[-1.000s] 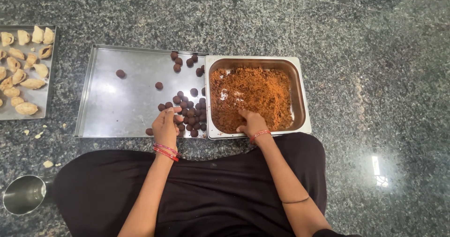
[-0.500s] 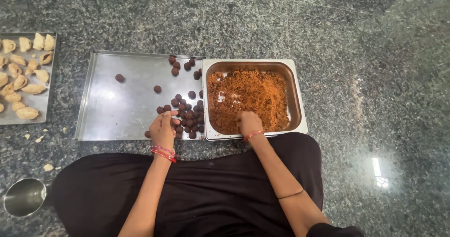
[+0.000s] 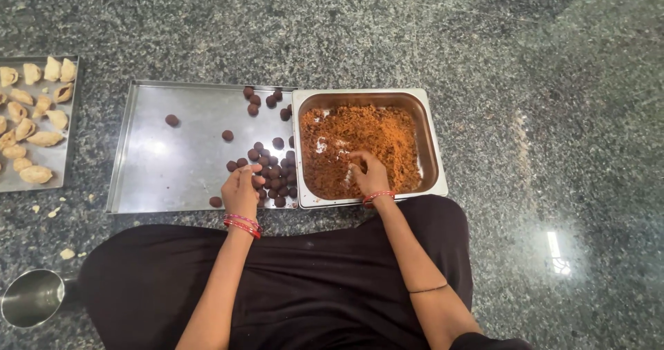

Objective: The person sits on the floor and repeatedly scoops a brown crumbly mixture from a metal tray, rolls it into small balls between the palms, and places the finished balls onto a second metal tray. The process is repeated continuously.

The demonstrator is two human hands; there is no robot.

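Fingers of the right hand dug, curled, into the reddish-brown crumbly mixture filling a deep steel pan; the fingertips were buried in the crumbs, so whether they pinched any of it could not be told. Left hand rested at the near edge of a flat steel tray, fingers bent loosely inward beside a heap of small dark brown balls; its palm faced down, and whether it held a ball could not be made out. Red bangles circled the left wrist, and a red band sat on the right.

Pan and tray stood edge to edge on a dark speckled stone floor, the balls crowded against the tray's right side and a few scattered singly toward its bare left half. A person in black clothing sat just behind both, knees close to the near rims. At far left, a second tray of pale folded pastries was cut off by the frame's edge, well apart from the hands, with crumbs lying beside it. A round steel cup sat at lower left, partly hidden by the dark cloth. Open floor stretched beyond the pan to the right and above both containers.
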